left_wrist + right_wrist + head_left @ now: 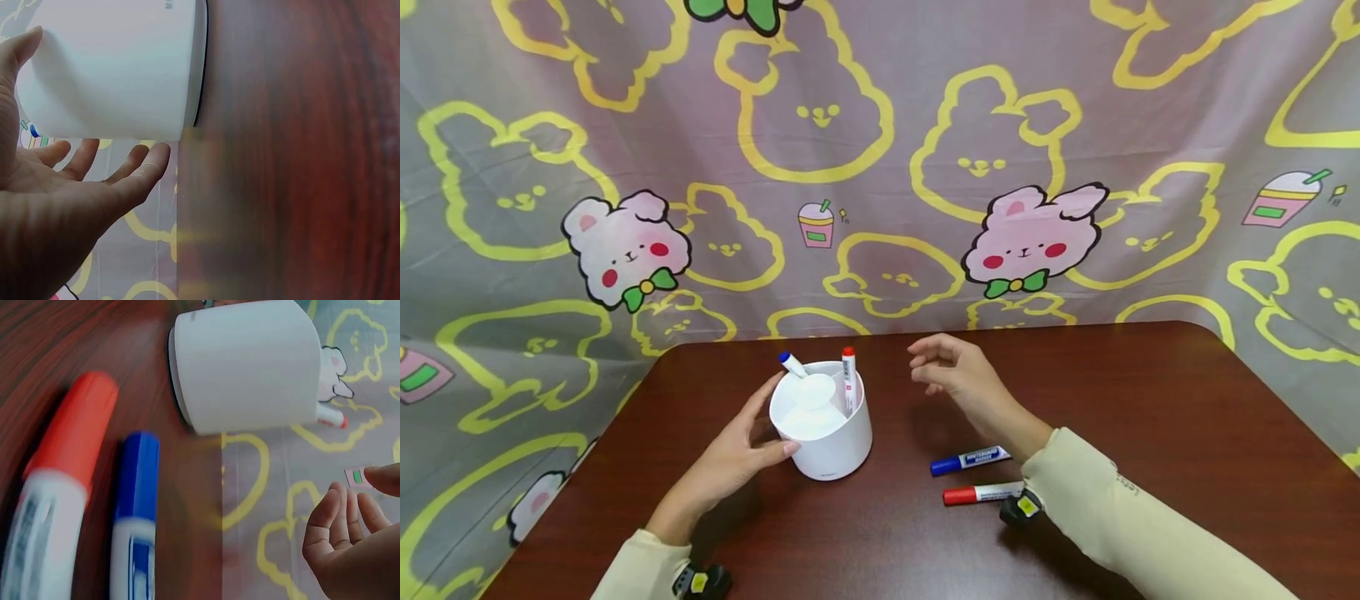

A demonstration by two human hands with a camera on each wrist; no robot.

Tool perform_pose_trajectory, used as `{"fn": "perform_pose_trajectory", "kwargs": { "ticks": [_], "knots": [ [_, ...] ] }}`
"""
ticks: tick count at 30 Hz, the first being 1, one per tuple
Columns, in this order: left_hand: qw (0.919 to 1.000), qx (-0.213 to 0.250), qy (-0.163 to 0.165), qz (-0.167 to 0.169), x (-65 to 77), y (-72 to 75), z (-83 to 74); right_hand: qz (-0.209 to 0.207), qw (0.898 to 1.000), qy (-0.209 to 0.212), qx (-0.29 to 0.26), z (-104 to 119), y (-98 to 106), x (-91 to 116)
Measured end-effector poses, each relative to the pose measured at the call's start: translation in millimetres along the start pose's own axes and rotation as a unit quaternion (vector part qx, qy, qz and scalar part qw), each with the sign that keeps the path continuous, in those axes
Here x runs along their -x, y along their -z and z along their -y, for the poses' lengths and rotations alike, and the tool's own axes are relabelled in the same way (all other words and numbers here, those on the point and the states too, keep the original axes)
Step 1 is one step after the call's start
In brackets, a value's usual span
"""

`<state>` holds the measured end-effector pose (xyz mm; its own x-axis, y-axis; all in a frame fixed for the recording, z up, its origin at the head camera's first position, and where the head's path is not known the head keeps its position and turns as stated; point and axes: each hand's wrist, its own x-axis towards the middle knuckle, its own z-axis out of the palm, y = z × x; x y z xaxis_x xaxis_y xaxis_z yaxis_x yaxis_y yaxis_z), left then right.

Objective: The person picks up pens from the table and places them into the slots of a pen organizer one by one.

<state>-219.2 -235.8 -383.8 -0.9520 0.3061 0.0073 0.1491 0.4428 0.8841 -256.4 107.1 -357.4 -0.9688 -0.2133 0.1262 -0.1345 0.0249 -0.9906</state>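
Pen holder (835, 450) — left hand (730, 458) cupped round it, right hand (962, 375) raised.

Backdrop cloth (906, 187): evenly lit behind the fingers in the head view, prints stretched toward the frame's edges.
White holder (119, 87): brightest surface in the left wrist view, a soft gray shadow slanting across its wall beside the fingers of the dim left hand (69, 197).
Tabletop (880, 546): dull sheen between the hands, faint shadow below the right hand's (958, 372) fingers; smeared beyond the left fingertips.
Red marker (56, 487): blurred, well apart from the right fingers, lettering unreadable.
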Motion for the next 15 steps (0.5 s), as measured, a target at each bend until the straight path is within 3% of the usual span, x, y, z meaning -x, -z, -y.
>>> {"fn": "perform_pose_trajectory", "kwargs": {
  "ticks": [15],
  "knots": [
    [0.9998,0.013,-0.004,0.011,-0.6,1.9,0.6,0.003,0.997,-0.046,0.067,0,62,40]
  ]
}}
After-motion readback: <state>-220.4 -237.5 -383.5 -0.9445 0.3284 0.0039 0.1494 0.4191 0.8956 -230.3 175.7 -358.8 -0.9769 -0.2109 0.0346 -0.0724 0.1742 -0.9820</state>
